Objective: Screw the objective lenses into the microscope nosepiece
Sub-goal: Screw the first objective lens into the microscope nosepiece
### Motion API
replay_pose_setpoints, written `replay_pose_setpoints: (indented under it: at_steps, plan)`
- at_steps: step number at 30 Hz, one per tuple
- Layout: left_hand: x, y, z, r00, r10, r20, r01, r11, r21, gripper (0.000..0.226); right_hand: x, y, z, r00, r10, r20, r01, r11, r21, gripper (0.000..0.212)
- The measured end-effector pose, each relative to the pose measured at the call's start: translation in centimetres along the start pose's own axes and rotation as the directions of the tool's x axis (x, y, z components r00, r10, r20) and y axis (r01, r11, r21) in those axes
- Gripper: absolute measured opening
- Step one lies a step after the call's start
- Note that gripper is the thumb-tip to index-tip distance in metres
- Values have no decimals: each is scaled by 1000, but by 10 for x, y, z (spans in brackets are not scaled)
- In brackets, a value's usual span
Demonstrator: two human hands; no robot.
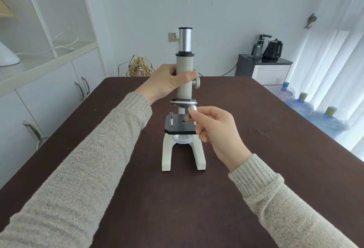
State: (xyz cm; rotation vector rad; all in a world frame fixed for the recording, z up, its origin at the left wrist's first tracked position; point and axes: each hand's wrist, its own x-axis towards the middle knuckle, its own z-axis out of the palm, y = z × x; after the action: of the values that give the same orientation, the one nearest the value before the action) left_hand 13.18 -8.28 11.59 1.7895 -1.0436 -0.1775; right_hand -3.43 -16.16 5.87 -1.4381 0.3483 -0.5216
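My left hand is raised ahead of me, fingers and thumb curled in a grip, the grey knitted sleeve running back to the lower left. My right hand sits lower, just to its right, wrist bent upward, thumb and forefinger pinched together, the other fingers curled beneath.

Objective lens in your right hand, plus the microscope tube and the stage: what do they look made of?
Objective lens: looks like bright metal, shiny silver barrel with engraved markings. Microscope tube: probably painted metal, matte cream coat; its eyepiece is brushed silver with black rims. Stage: flat matte black, metal or plastic, can't tell. Right hand pinches the lens; left hand grips the tube.
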Motion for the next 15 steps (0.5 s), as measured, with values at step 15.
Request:
replay_pose_setpoints:
  at_steps: [15]
  plan:
    - [1, -2, 0, 999, 31, 9, -31, 999, 6, 72, 1, 1, 3, 999, -12, -37, 13, 1000, 26, 15]
